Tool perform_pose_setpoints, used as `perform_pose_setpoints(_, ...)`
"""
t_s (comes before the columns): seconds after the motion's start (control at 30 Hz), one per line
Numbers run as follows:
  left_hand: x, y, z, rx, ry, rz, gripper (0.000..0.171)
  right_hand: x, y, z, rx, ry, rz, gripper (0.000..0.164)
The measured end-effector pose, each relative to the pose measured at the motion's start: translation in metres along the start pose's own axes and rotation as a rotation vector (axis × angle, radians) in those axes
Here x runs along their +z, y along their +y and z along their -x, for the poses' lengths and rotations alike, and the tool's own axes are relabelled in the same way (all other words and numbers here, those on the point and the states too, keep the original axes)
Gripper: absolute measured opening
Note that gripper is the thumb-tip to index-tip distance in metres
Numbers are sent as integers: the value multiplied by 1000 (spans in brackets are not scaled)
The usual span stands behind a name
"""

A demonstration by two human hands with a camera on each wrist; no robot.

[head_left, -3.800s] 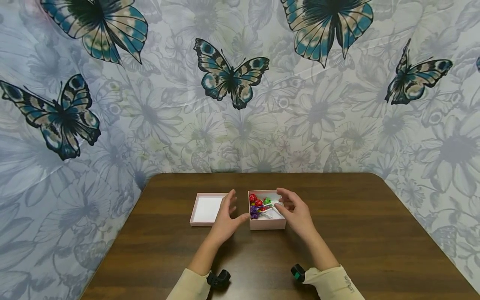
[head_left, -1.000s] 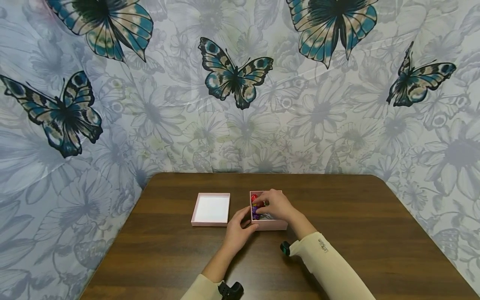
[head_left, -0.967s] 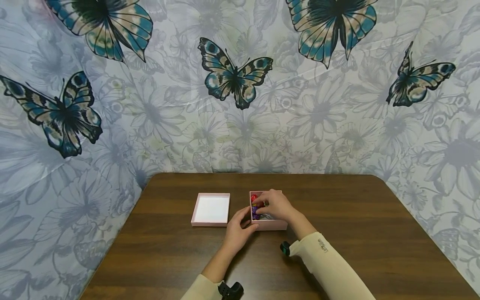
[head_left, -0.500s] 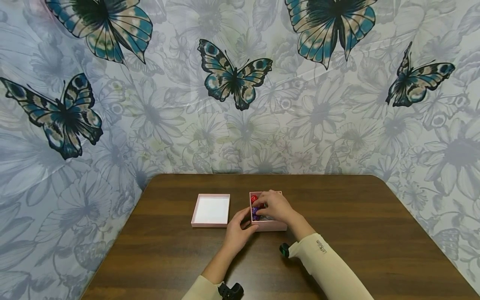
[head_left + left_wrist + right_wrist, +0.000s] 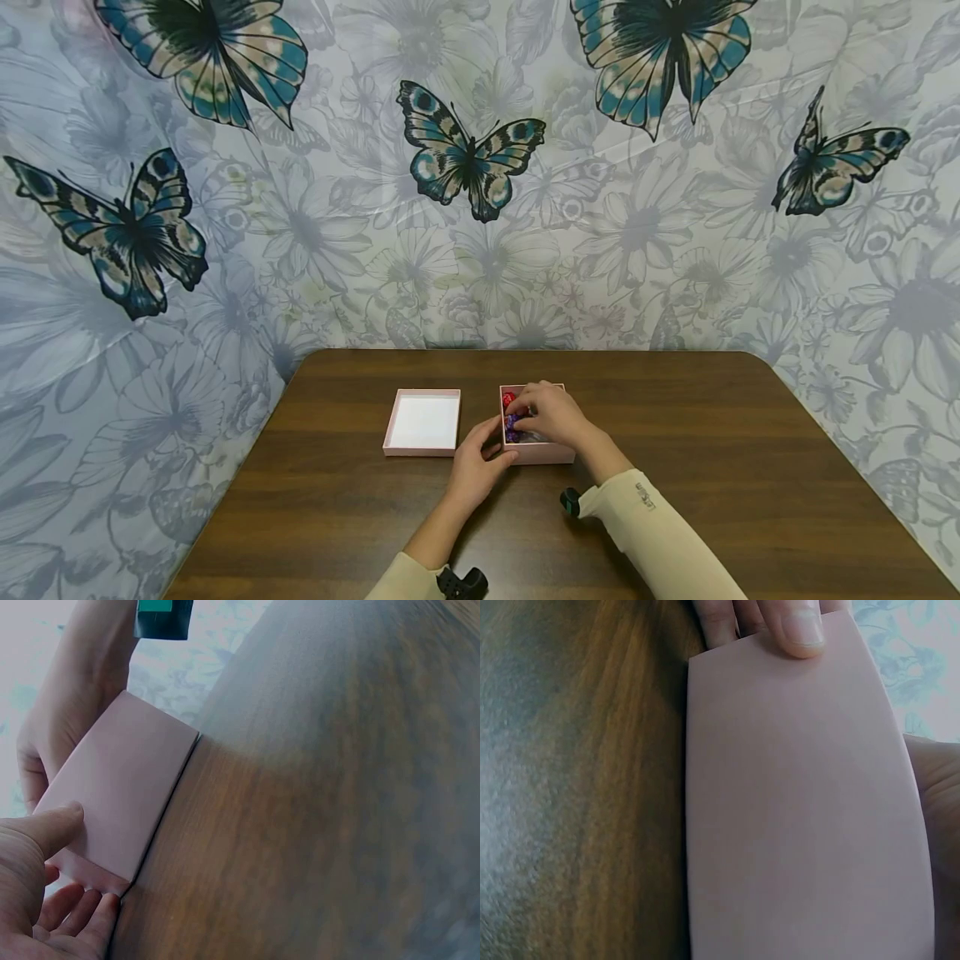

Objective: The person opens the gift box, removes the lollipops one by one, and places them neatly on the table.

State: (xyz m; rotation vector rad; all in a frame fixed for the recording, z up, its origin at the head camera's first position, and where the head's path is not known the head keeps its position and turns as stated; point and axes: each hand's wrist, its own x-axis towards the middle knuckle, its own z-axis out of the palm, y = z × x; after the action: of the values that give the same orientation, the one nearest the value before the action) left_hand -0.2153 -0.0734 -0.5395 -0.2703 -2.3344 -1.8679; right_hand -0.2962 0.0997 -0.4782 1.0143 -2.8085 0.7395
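Observation:
A pink box stands on the table with wrapped lollipops in it. Red lollipops and purple lollipops show along its left side. My left hand grips the box's near left corner; in the left wrist view its thumb presses the front wall while the fingers lie round the side. My right hand reaches into the box from the right, its bent fingers and thumb around the lollipops at the left. I cannot tell whether it pinches one. The hand covers most of the contents.
Left of the box lies its pink lid, white inside facing up. Both stand on a brown wooden table. A cloth printed with butterflies hangs behind the far edge.
Since the oldest frame, my left hand has moved right onto the box corner, and my right hand has reached left into the box. Over the last second both hands stay nearly still.

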Motion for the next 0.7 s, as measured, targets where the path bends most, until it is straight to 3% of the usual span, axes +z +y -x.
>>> perform_pose_setpoints(0.43,0,1,0,4,0,-3,61,-8,-2,5,33,53,-26,20)
perform_pose_setpoints(0.7,0,-1,0,2,5,-15,61,-20,-1,13,88,148,-102,20)
